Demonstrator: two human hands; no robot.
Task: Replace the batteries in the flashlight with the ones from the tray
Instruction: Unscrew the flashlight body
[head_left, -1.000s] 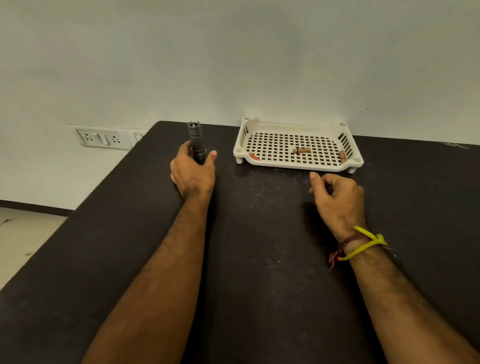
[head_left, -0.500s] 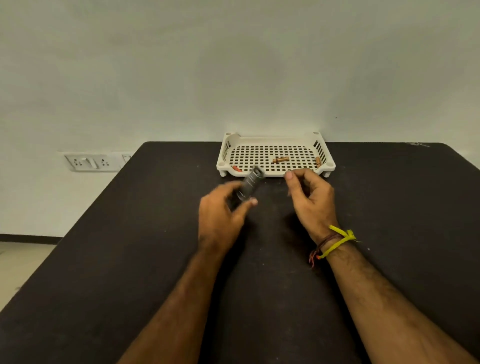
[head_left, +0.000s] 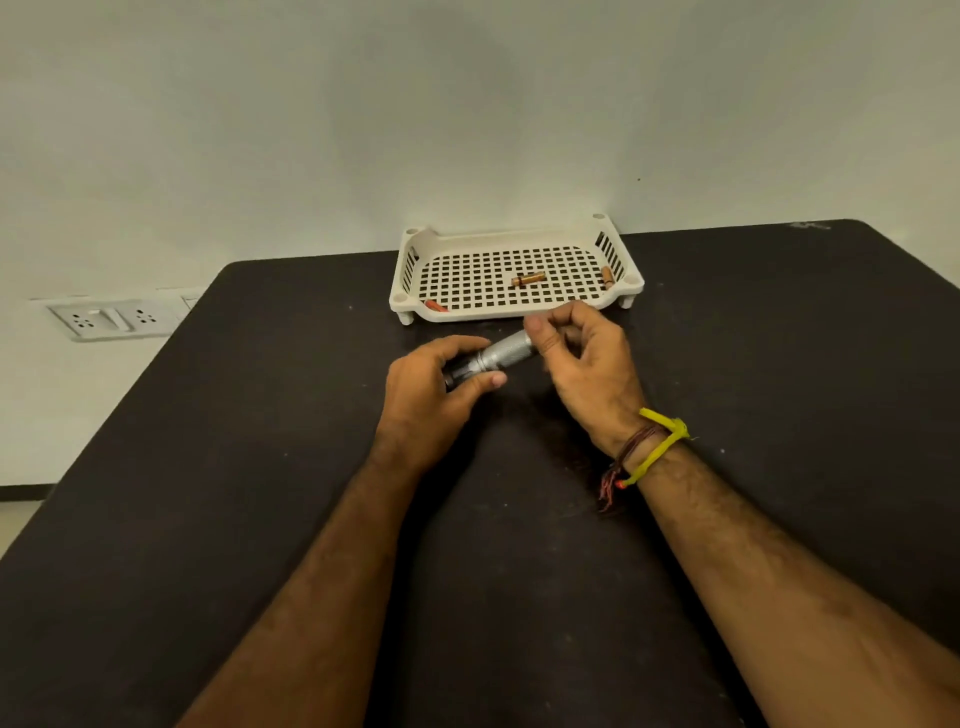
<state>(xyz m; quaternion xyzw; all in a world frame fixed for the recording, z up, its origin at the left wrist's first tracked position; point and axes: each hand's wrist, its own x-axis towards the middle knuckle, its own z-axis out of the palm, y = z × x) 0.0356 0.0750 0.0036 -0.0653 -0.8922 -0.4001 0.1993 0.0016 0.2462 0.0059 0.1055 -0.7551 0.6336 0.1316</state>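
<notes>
While left hand (head_left: 441, 384) and right hand (head_left: 582, 358) grip the flashlight (head_left: 493, 358) ends above the bench (head_left: 208, 467), a freed cap may drop and roll.

Black table (head_left: 208, 467), pale wall (head_left: 467, 104) — sockets (head_left: 111, 320), perhaps.

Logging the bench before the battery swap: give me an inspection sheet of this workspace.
Surface: black table, dusty specks.
Job's things: flashlight held off the table, unopened; white tray at the far edge holding three batteries.
Clutter: nothing seen.
Grips: left hand holds the flashlight's head end; right hand pinches its tail end.
Cables: nothing seen.
Surroundings: plain wall, wall sockets at left.
</notes>
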